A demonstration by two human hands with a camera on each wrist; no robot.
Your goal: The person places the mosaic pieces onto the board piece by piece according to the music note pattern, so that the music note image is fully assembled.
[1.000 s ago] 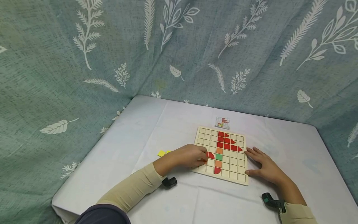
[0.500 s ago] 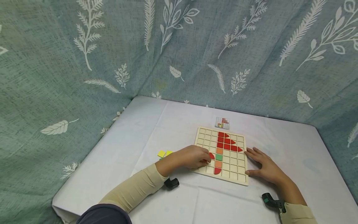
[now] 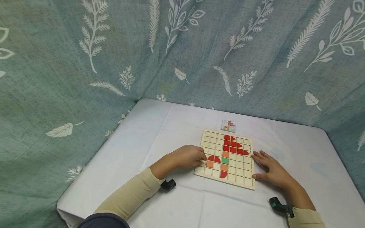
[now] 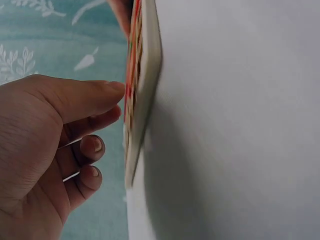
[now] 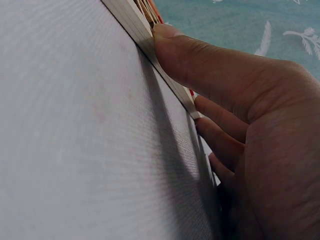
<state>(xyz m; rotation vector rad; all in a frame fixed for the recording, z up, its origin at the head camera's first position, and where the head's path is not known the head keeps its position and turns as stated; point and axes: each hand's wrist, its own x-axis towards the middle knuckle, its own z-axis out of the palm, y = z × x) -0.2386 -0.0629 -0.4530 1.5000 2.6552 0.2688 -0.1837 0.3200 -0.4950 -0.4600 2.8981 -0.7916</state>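
Observation:
A wooden grid board [image 3: 239, 177] lies on the table with coloured tiles in its cells. Red squares and triangles [image 3: 233, 144] form three rows at the top. Below them, an orange tile [image 3: 225, 154], a green tile [image 3: 225, 161] and a red quarter-circle [image 3: 223, 174] stand in one column. Two more red quarter-circles [image 3: 217, 159] sit side by side above an orange square [image 3: 209, 164]. My left hand [image 3: 189, 156] is over the board's left edge, fingers loosely bent, with nothing visible between thumb and fingertips. My right hand [image 3: 271, 169] rests along the right edge, thumb and fingertips touching it.
A small pattern card [image 3: 228, 126] with a printed grid lies just beyond the board. White cloth [image 3: 182, 209] covers the table. A patterned curtain [image 3: 199, 63] rises behind and at the sides. Black wrist cameras [image 3: 168, 185] sit under both forearms.
My left hand has drawn back leftward across the board, uncovering both red quarter-circles and the orange square. Its forearm now hides the yellow tiles. The right hand stays at the edge.

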